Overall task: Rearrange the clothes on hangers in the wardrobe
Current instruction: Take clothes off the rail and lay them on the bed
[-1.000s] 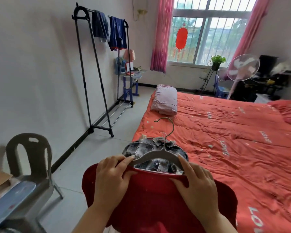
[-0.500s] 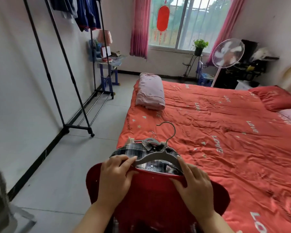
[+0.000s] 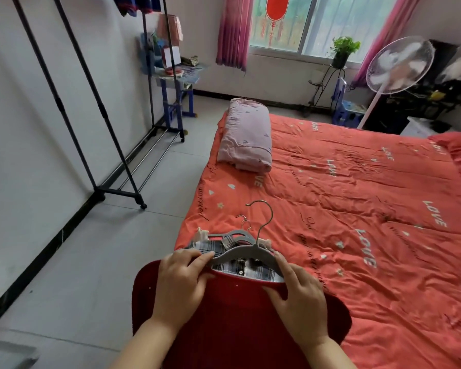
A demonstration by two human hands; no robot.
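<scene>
A dark red garment (image 3: 224, 315) hangs in front of me over the bed's near corner. My left hand (image 3: 181, 280) pinches its collar together with the left end of a grey hanger (image 3: 244, 253). My right hand (image 3: 298, 291) grips the collar at the hanger's right end. The hanger's metal hook points up and away. Under it on the bed lies a plaid shirt (image 3: 216, 247) on another grey hanger (image 3: 230, 234). The black clothes rack (image 3: 99, 121) stands along the left wall, with dark blue clothes (image 3: 136, 4) hanging at its top.
The bed (image 3: 357, 222) with an orange-red cover fills the right side; a folded pink quilt (image 3: 246, 137) lies at its far left. A small blue table (image 3: 176, 86) stands behind the rack. A standing fan (image 3: 399, 65) and a potted plant (image 3: 343, 49) are by the window. Grey floor runs between rack and bed.
My view has moved forward and tilted down; the grey chair at the left has left the frame. Both hands keep the same hold on the hanger and red garment.
</scene>
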